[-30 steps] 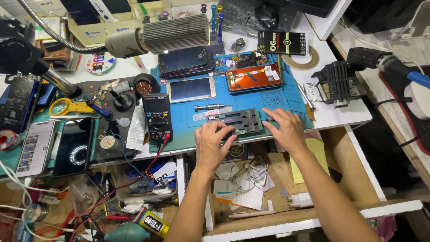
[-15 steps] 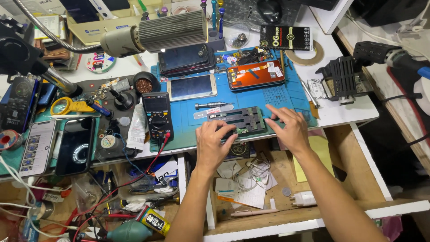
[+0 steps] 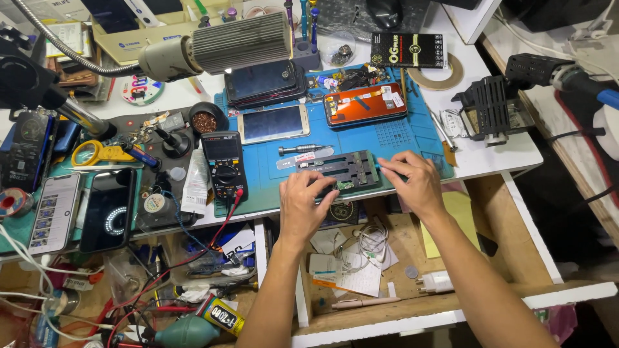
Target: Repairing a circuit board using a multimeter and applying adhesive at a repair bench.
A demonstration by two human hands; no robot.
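Drawer (image 3: 451,303) nearest, open under bench, holding papers, cable, white plug. Left hand (image 3: 308,207) on front edge of blue mat (image 3: 412,138), fingers curled onto dark board holder (image 3: 348,169). Right hand (image 3: 416,183) on holder's right end, fingers bent, gripping edge. Black multimeter (image 3: 224,164) just left. Further back: orange opened phone (image 3: 365,104), white phone (image 3: 273,123), ribbed lamp head (image 3: 242,42).

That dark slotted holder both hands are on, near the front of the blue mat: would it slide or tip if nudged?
The holder looks flat and low, so tipping seems unlikely. It appears to be rigid metal, probably heavy for its size. It lies on the blue mat, which looks rubbery, so it would likely grip rather than slide. The left hand and right hand steady it from both ends.
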